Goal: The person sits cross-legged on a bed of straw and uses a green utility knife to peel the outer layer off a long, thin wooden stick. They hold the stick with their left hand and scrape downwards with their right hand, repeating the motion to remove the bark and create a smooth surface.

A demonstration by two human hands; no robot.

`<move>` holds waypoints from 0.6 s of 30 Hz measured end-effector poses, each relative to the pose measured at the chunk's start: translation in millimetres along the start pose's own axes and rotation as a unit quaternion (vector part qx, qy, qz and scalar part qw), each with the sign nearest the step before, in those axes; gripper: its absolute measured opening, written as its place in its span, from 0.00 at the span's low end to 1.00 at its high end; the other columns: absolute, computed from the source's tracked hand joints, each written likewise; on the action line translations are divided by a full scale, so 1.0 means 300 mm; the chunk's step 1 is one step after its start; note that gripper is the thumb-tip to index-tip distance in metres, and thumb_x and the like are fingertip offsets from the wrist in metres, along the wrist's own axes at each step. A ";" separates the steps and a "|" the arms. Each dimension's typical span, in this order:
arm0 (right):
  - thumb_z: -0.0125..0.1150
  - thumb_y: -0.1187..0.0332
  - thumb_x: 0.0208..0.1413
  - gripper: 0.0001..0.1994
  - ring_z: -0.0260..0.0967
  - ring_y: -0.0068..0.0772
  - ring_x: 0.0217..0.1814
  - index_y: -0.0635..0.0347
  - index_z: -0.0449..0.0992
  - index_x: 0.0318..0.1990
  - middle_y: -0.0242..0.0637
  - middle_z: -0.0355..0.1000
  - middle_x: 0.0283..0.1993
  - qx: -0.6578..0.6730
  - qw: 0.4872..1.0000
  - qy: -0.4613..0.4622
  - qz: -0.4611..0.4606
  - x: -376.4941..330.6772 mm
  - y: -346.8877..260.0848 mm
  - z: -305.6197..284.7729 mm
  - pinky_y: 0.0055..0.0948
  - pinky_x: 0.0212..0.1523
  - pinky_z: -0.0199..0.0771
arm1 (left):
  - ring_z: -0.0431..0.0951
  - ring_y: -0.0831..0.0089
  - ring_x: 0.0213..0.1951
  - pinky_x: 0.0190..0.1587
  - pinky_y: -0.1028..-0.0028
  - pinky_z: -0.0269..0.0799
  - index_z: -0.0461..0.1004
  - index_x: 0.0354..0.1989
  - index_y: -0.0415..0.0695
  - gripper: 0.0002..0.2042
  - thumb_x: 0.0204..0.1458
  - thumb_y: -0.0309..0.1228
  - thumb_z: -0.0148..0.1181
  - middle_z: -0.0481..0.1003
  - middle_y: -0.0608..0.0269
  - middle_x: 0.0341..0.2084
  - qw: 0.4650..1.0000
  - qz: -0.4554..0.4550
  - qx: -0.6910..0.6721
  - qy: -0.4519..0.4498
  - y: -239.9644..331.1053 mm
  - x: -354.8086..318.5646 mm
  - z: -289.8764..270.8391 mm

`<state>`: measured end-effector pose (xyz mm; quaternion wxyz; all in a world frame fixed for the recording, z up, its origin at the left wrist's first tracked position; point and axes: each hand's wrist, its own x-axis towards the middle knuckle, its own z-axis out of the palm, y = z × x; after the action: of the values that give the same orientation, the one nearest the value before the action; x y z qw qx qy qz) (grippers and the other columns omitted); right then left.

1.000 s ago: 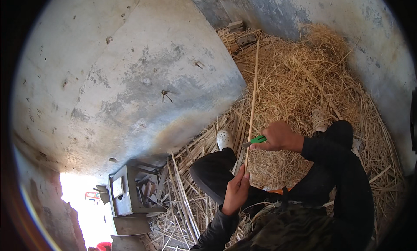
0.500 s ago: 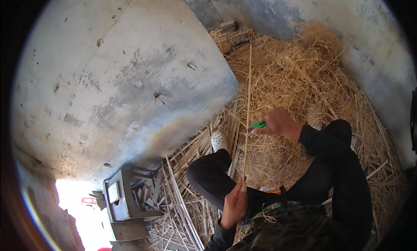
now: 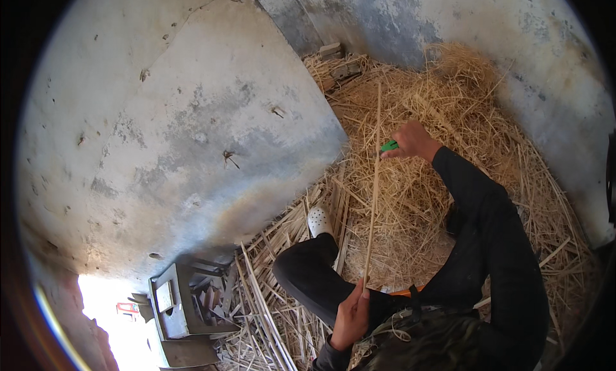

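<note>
A long, thin, pale strip of bamboo or cane (image 3: 374, 204) runs away from my lap toward the far wall. My left hand (image 3: 351, 316) is closed around its near end, close to my thigh. Farther out, my right hand (image 3: 412, 142) grips a green-handled knife (image 3: 389, 146). The knife meets the strip, or lies right beside it, in the strip's upper half; the blade itself is too small to make out. Beyond the knife the strip's far end sticks out above the shavings.
Curly straw-coloured shavings (image 3: 449, 108) heap up ahead and to the right. Split strips (image 3: 263, 307) lie in a pile at left, beside a worn box-like stand (image 3: 183, 300). A plastered wall (image 3: 212, 127) fills the left. My foot in a white clog (image 3: 319, 221) rests near the pile.
My right hand and the knife have moved away from me along the strip, toward its far end. My left hand has stayed at the near end with a slight shift.
</note>
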<state>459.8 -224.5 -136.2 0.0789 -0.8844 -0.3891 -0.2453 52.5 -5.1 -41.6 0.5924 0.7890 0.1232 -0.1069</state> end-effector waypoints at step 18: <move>0.32 0.22 0.49 0.40 0.43 0.22 0.08 0.49 0.56 0.08 0.23 0.46 0.08 0.400 0.843 -0.262 0.246 -0.029 -0.378 -0.142 0.30 0.10 0.46 | 0.58 0.88 0.16 0.19 0.83 0.56 0.59 0.64 0.37 0.21 0.66 0.34 0.42 0.58 0.78 0.15 0.942 -0.089 -0.320 -0.047 -0.098 -0.018 -0.054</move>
<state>356.5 -166.7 -109.5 0.3788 -0.8740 -0.2293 0.2003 38.2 18.1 -62.3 0.8067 0.5380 0.1926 -0.1510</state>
